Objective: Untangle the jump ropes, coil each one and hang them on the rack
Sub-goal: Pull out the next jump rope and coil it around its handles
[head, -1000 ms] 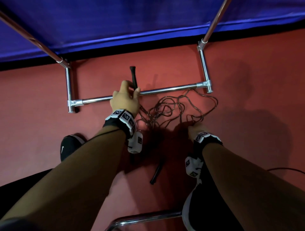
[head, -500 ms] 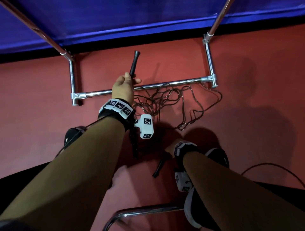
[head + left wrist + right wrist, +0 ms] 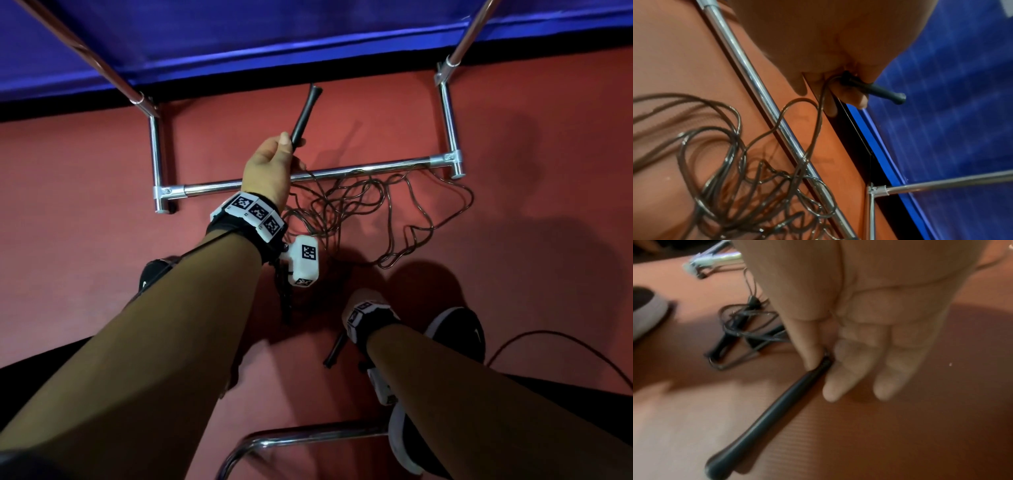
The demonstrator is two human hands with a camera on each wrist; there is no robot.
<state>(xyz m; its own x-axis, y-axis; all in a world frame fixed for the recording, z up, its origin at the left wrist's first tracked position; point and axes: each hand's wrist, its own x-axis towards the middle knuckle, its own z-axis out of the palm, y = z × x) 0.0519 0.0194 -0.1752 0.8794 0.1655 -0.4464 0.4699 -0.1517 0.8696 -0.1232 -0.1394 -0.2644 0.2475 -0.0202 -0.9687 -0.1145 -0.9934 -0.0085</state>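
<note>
Thin dark jump ropes (image 3: 359,212) lie tangled on the red floor against the rack's low chrome bar (image 3: 359,169). My left hand (image 3: 270,164) grips one black handle (image 3: 303,116) raised above the bar; its cord (image 3: 821,113) trails down into the tangle (image 3: 735,178). My right hand (image 3: 363,303) is low near my feet, thumb and forefinger pinching the cord end of a second black handle (image 3: 766,415) that lies on the floor (image 3: 334,349). A further handle (image 3: 725,340) wrapped in cord lies beside it, blurred.
The chrome rack's uprights (image 3: 448,113) stand before a blue drape (image 3: 308,34). My black shoes (image 3: 459,335) flank the ropes. A chrome chair frame (image 3: 308,438) is at the bottom. A separate black cable (image 3: 548,342) curves on the floor at right.
My left hand has lifted its handle higher and tilted it to the right. My right hand has drawn back from the tangle to the handle on the floor by my feet.
</note>
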